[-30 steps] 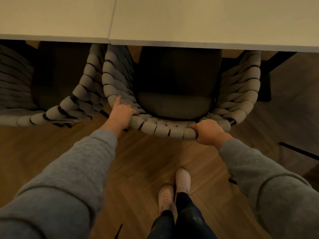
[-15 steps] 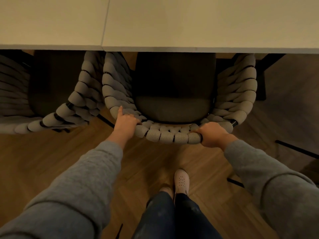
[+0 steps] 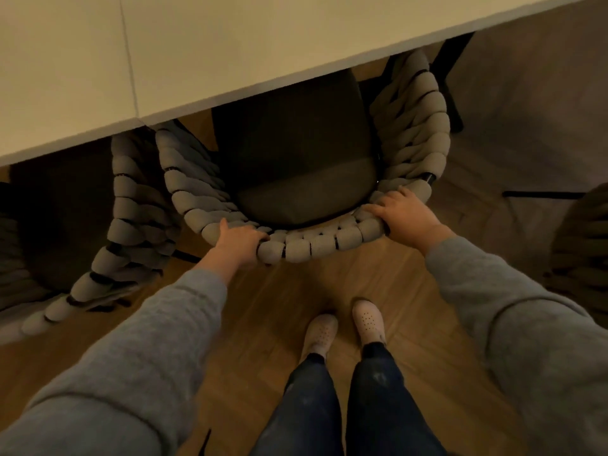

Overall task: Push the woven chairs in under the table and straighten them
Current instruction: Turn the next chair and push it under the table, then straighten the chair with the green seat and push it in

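Two pale shoes (image 3: pixel 319 334) stand on the wood floor (image 3: pixel 263 291). Ahead, the left hand (image 3: pixel 238 243) and right hand (image 3: pixel 403 218) both clasp the curved back rim of the chair (image 3: pixel 316 246), fingers curled over it. Its seat lies partly beneath the table (image 3: pixel 296 44). A second chair (image 3: pixel 131 199) stands just to its left.

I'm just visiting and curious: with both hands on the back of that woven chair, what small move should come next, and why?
Probably a short, even push straight forward. The left hand and right hand both hold the back rim of the woven chair, and much of its dark seat cushion shows out in front of the table edge, so the chair does not look fully in.
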